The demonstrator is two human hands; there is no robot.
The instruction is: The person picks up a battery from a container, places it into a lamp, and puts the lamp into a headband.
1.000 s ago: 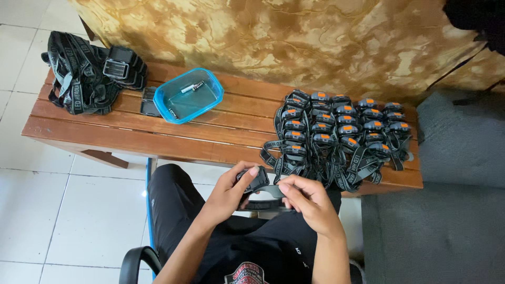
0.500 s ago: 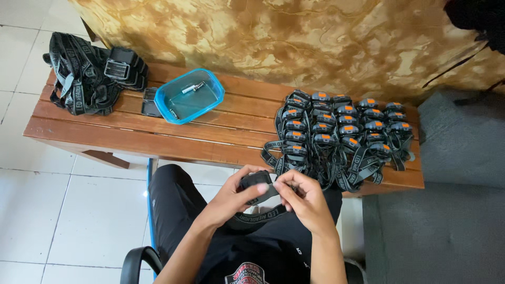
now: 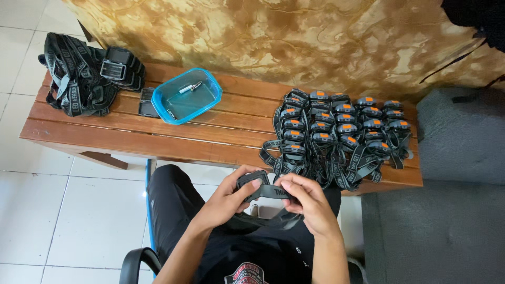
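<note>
1. head view, looking straight down: the person sits on a chair (image 3: 138, 260) pulled up to the near edge of the wooden table (image 3: 131, 134), and both hands meet over the lap, just short of that edge.

2. left hand (image 3: 231, 197) cups the black headlamp (image 3: 251, 180) from the left, thumb over its top and fingers curled beneath; it is closed around the lamp body, not spread.

3. right hand (image 3: 305, 200) comes in from the right, fingertips pinching the grey strap (image 3: 271, 192) just beside the lamp body; the rest of the strap droops in a loop toward the lap.

4. key relation: the lamp and the taut bit of strap lie left to right between the two hands, body toward the left hand, strap toward the right. so the left hand is on the body, the right hand on the band.

5. both hands touch the piece and sit close together, almost knuckle to knuckle.

6. up on the table, near the right hand, rows of headlamps with orange buttons (image 3: 342, 131) lie packed together, straps hanging over the near edge.

7. well to the left sit a blue plastic tray (image 3: 210, 100) with a small metal piece inside, a heap of loose straps (image 3: 73, 84) and a stack of black lamp housings (image 3: 123, 68).
</note>
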